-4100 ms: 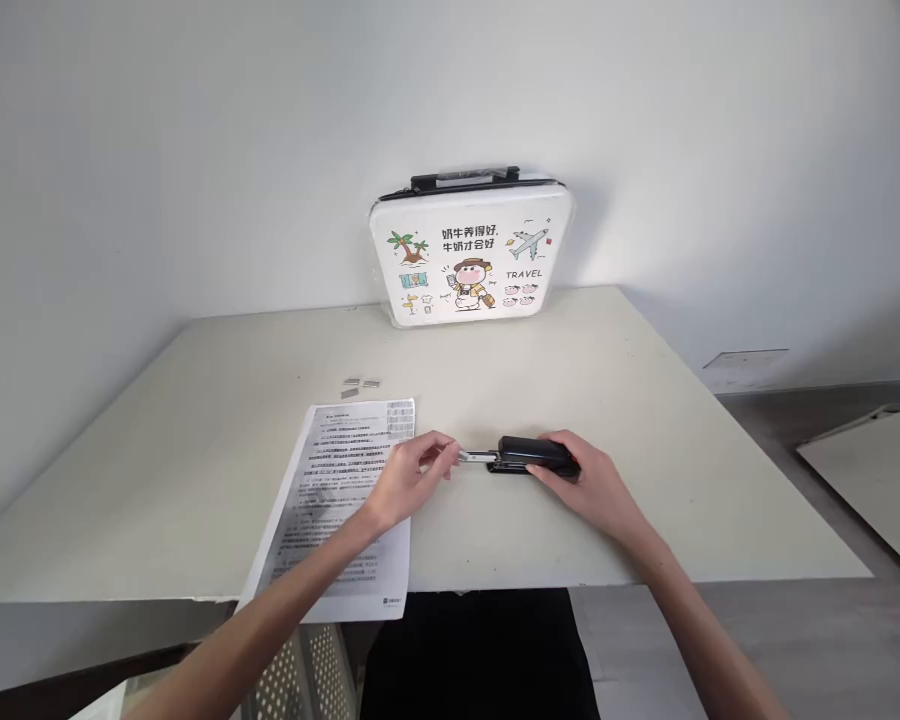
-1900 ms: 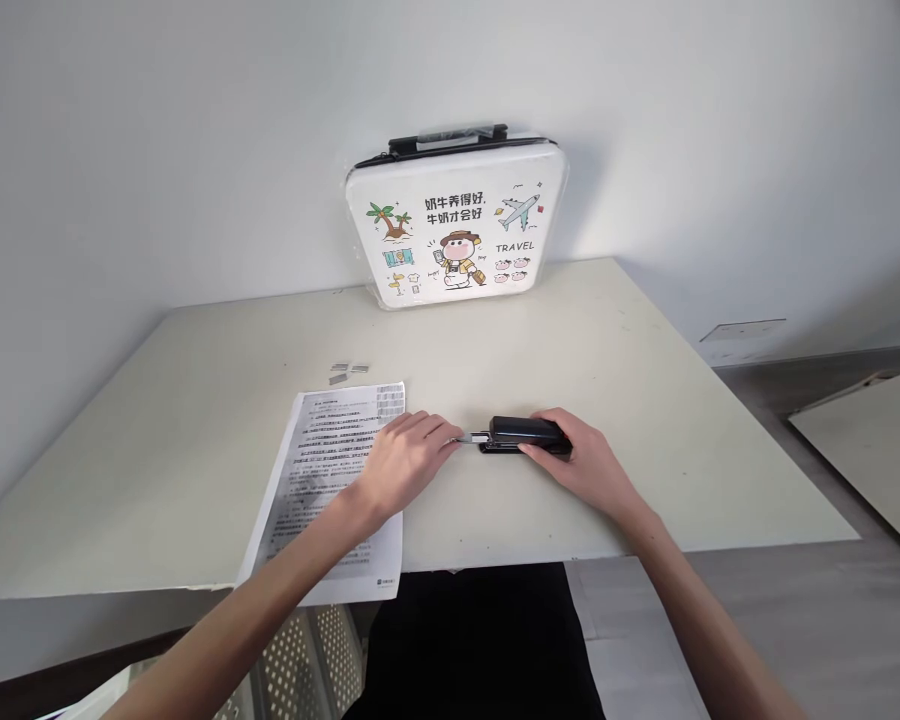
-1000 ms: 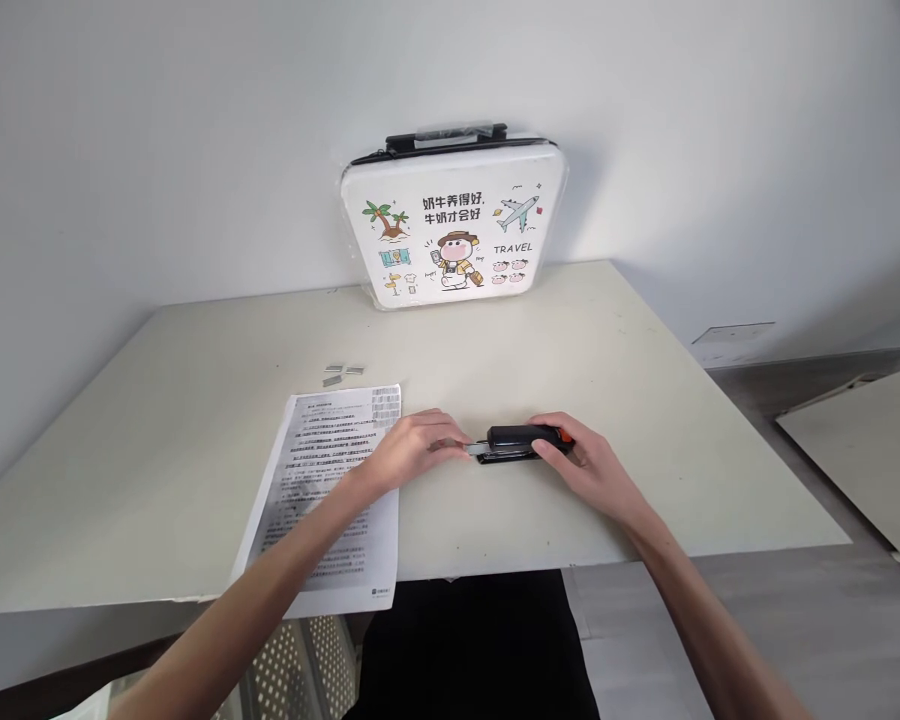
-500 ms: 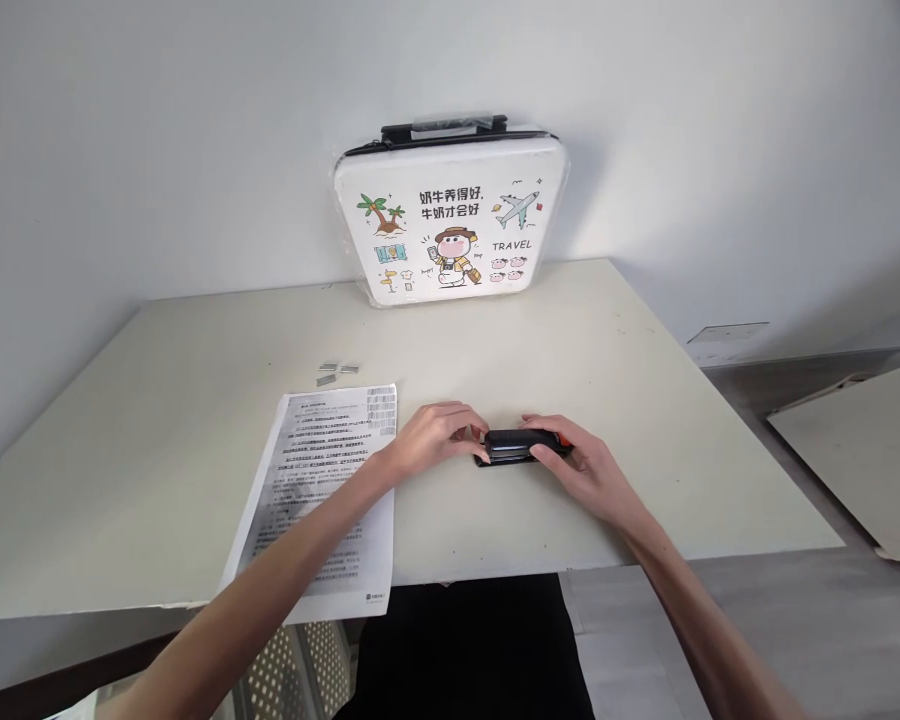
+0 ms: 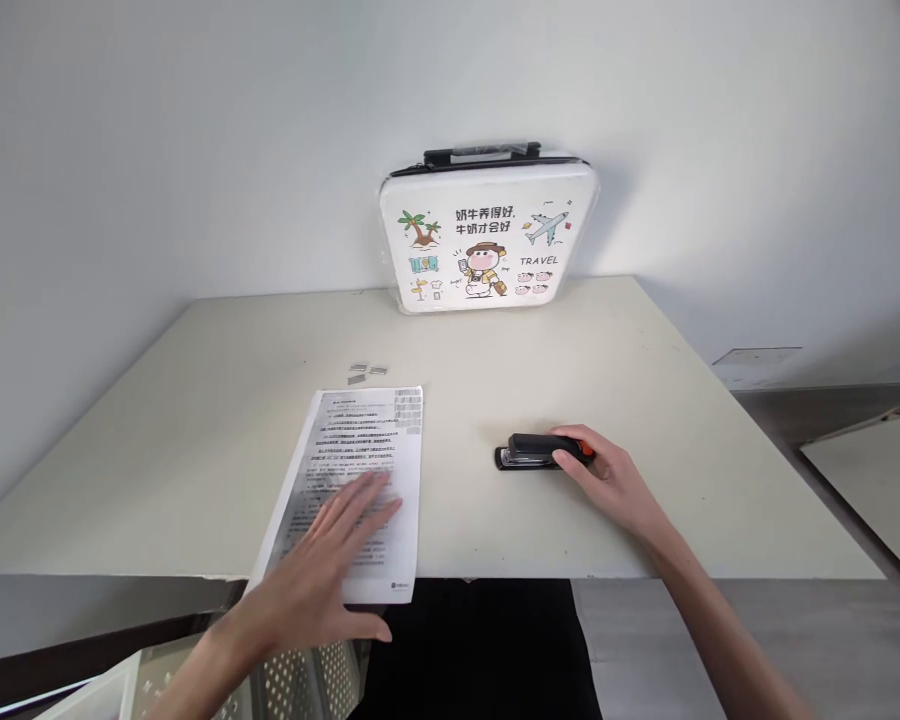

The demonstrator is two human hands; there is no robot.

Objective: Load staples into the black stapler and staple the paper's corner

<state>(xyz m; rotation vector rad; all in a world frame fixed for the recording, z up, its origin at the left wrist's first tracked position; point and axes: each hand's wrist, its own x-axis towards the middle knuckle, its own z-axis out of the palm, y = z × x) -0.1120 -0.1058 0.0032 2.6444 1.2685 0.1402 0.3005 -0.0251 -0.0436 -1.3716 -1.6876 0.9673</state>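
A black stapler with an orange-red patch at its back end lies on the table, its front pointing left. My right hand grips its rear part, thumb on the near side and fingers over the far side. Over the lower half of a printed sheet of paper is my left hand, fingers spread and holding nothing; whether it touches the paper I cannot tell. The sheet's bottom overhangs the table's front edge. Three small strips of staples lie just beyond the top of the sheet.
A white case with cartoon prints and a black handle leans against the wall at the back of the pale table. Under the front left edge stands a perforated plastic basket. Another pale board is at the right.
My left hand has left the stapler's front and moved left and down over the paper, its fingers opening. The right hand keeps its hold on the stapler. The camera view has shifted slightly.
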